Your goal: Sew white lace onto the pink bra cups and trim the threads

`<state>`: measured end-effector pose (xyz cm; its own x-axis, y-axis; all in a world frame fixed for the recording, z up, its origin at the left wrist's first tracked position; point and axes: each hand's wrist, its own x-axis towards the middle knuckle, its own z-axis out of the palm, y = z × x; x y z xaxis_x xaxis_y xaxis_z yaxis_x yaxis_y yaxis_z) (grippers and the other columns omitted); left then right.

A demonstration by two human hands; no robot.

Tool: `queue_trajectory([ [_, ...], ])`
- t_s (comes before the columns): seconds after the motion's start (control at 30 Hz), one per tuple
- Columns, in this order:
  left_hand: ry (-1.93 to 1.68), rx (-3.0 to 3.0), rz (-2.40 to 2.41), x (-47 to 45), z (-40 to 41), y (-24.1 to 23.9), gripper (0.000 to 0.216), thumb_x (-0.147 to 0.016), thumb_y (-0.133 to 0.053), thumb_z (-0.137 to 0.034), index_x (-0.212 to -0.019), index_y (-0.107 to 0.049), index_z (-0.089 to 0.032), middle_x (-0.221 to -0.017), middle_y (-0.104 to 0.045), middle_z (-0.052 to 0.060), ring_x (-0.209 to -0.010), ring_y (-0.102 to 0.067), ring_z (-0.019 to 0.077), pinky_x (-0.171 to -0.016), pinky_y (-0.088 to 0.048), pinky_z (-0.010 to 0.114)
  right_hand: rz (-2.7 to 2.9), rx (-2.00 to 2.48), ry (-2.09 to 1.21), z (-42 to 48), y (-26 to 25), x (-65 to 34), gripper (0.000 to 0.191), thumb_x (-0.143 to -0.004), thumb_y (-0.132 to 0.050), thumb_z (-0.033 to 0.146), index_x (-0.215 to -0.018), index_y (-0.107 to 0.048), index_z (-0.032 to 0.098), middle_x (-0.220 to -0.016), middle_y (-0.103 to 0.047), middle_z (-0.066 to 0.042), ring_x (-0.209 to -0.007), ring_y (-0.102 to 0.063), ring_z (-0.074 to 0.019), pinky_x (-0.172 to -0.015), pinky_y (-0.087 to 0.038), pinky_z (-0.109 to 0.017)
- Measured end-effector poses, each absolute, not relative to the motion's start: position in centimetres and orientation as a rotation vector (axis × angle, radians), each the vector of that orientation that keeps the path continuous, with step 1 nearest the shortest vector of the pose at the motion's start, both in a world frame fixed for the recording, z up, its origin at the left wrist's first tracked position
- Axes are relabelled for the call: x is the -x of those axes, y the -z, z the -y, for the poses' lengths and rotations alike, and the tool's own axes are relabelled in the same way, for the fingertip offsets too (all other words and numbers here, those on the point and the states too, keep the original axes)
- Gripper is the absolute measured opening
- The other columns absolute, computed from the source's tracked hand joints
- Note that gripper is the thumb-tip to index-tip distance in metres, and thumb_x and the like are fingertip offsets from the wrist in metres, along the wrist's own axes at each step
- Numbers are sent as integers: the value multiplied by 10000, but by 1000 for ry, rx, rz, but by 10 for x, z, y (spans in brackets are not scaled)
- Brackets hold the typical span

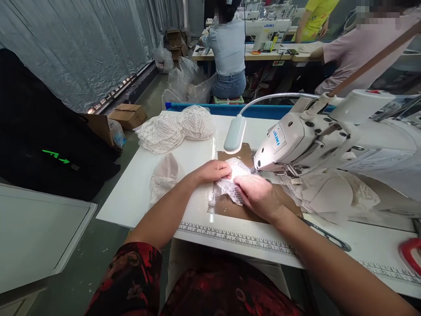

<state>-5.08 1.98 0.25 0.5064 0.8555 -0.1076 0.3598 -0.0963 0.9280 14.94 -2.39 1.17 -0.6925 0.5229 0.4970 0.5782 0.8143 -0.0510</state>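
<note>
A white lace bra cup [239, 167] lies by the needle area of a white sewing machine [296, 140]. My left hand [215, 170] grips its left edge with curled fingers. From the right, my right hand [258, 193] pinches the near side of the same lace piece, close to the machine's head. Part of the lace is hidden under both hands. Beside my left forearm rests a loose beige and lace cup [165, 175]. Two lace-covered cups [177, 128] sit together at the table's far left.
A lamp [235, 134] on a bendy neck hangs over the work. Pale fabric pieces [329, 193] lie right of the needle. A ruler strip [237, 238] runs along the front edge. Scissors [329, 235] lie at right. Co-workers sit behind; boxes [128, 115] stand on the floor.
</note>
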Motion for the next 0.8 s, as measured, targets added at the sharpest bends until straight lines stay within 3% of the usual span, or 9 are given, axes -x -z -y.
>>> queue_trajectory([
  [0.37, -445, -1918, -1033, 52, -8, -17, 176, -831, -539, -302, -849, -630, -153, -829, -649, 24, -729, -583, 124, -633, -430, 224, 2549, 1016, -563, 43, -14, -195, 223, -922, -433, 238, -942, -654, 217, -899, -728, -27, -812, -668, -165, -708, -509, -280],
  [0.5, -389, -2095, -1050, 50, 0, -30, 147, -800, -575, -248, -855, -674, -154, -867, -673, 38, -747, -600, 142, -641, -431, 234, 2539, 1074, -584, 47, -17, -217, 252, -926, -428, 271, -1003, -664, 227, -978, -731, -33, -886, -672, -183, -765, -519, -310],
  [0.63, -484, -2217, -1104, 41, 10, -42, 183, -859, -529, -274, -894, -678, -172, -851, -688, 30, -742, -610, 149, -646, -450, 244, 2508, 1199, -486, 39, -18, -227, 270, -926, -413, 277, -993, -671, 232, -952, -728, -33, -859, -666, -189, -711, -512, -310],
  [0.8, -611, -2491, -960, 16, 7, -38, 187, -894, -495, -228, -957, -658, -161, -974, -687, 72, -931, -621, 188, -825, -496, 306, 2523, 1220, -362, 24, -11, -224, 317, -910, -397, 204, -1079, -664, 221, -1037, -701, -51, -848, -643, -181, -695, -480, -299],
])
